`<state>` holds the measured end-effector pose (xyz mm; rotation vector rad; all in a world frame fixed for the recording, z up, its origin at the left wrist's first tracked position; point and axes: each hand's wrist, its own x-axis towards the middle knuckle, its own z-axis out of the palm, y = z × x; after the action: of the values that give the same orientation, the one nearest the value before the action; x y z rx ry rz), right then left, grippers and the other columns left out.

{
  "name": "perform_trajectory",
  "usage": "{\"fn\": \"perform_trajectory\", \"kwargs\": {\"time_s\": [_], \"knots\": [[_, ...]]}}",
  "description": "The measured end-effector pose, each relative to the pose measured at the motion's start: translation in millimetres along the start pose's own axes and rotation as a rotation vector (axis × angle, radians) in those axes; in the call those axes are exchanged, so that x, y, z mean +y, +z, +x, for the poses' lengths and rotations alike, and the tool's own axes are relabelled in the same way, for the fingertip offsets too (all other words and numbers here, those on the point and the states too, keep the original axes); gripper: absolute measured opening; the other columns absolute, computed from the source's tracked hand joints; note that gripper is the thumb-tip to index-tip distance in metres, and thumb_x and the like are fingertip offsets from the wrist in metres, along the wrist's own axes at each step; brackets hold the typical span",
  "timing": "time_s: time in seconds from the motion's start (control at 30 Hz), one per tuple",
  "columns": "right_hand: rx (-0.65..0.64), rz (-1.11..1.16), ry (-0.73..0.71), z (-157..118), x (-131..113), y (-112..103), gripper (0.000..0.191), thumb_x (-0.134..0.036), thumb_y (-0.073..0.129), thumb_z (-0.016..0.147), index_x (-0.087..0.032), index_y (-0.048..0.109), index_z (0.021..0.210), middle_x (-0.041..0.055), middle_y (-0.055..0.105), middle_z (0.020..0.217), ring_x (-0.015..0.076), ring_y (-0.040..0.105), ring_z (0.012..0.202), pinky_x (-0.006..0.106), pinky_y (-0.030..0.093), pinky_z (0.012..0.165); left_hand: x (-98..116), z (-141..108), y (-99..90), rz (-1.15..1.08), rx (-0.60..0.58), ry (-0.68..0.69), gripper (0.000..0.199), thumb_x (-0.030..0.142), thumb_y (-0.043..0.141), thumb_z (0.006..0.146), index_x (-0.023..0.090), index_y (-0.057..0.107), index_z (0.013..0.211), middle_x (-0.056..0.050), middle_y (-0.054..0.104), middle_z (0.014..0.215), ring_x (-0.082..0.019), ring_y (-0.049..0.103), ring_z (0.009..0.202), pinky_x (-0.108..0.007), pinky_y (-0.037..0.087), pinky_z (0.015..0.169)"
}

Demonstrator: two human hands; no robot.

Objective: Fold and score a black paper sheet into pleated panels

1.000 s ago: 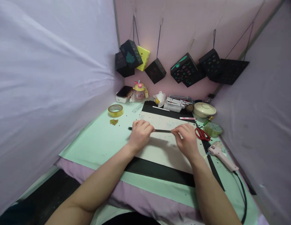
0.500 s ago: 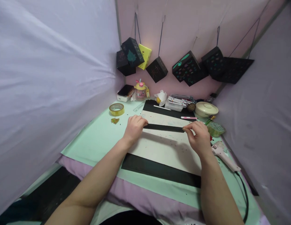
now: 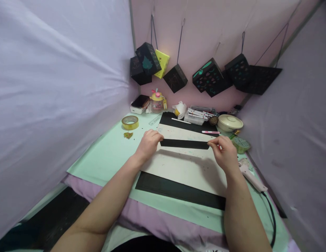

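A narrow black strip [image 3: 185, 144] is stretched level between my two hands, a little above a white sheet [image 3: 178, 163]. My left hand [image 3: 150, 142] pinches its left end. At the right end, the fingertips of my right hand [image 3: 224, 150] are closed on the strip. The strip's shadow falls on the white sheet, which lies over a larger black sheet [image 3: 176, 191] that shows along the near and far edges.
Behind are a white pen [image 3: 181, 121], a pink pen [image 3: 210, 132], a box of markers [image 3: 196, 117] and a lidded bowl [image 3: 230, 122]. A tape roll [image 3: 130, 123] sits left, a corded glue gun [image 3: 253, 177] right. Black boxes [image 3: 175, 78] hang on the wall.
The strip has tilted so more of its broad face shows. My right hand has shifted slightly right and my left hand slightly left.
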<state>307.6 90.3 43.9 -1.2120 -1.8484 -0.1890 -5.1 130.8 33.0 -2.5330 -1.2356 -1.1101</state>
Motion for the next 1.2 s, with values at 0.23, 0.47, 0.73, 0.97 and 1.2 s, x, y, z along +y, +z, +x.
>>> {"fn": "perform_trajectory", "kwargs": {"time_s": [0.23,0.47,0.73,0.97,1.2], "knots": [[0.005,0.007,-0.002,0,-2,1,0.016,-0.026,0.057,0.088,-0.022,0.058,0.073,0.0017,0.06,0.071,0.0194,0.051,0.072,0.034,0.039,0.069,5,2,-0.8,0.047,0.071,-0.044,0.021,0.015,0.046,0.092,0.018,0.063,0.079,-0.004,0.063,0.075,-0.02,0.052,0.077,-0.035,0.041,0.075],[-0.142,0.013,-0.025,-3,-3,14,0.011,-0.024,0.056,0.086,-0.022,0.063,0.078,0.0055,0.068,0.087,0.0226,0.058,0.089,0.038,0.044,0.08,1,-6,-9.8,0.142,-0.076,-0.078,0.016,0.017,0.051,0.09,0.02,0.066,0.085,-0.006,0.067,0.088,-0.023,0.057,0.09,-0.039,0.039,0.081],[-0.754,-0.026,0.125,-15,4,25,0.011,-0.015,0.058,0.077,-0.021,0.066,0.075,0.0048,0.07,0.088,0.0202,0.062,0.087,0.031,0.047,0.078,27,-2,10.8,-0.051,-0.469,-0.025,0.038,0.039,0.045,0.095,0.016,0.059,0.122,-0.012,0.056,0.135,-0.023,0.045,0.13,-0.036,0.032,0.107],[-0.44,-0.059,0.078,-13,-33,48,0.032,-0.033,0.047,0.091,-0.017,0.063,0.113,0.0128,0.067,0.114,0.0263,0.058,0.11,0.041,0.044,0.094,42,-15,50.0,0.008,-0.785,-0.043,0.096,0.076,0.037,0.082,0.011,0.02,0.151,-0.015,0.01,0.159,-0.029,0.005,0.147,-0.046,0.006,0.117],[-0.81,0.049,0.12,-28,-59,92,0.075,-0.053,0.035,0.092,-0.009,0.018,0.151,0.0139,0.019,0.158,0.0248,0.016,0.146,0.043,0.017,0.118,43,-21,51.1,0.053,-0.775,-0.022,0.091,0.061,0.042,0.084,0.009,0.011,0.152,-0.014,0.01,0.159,-0.026,0.007,0.147,-0.041,0.006,0.118]]}}
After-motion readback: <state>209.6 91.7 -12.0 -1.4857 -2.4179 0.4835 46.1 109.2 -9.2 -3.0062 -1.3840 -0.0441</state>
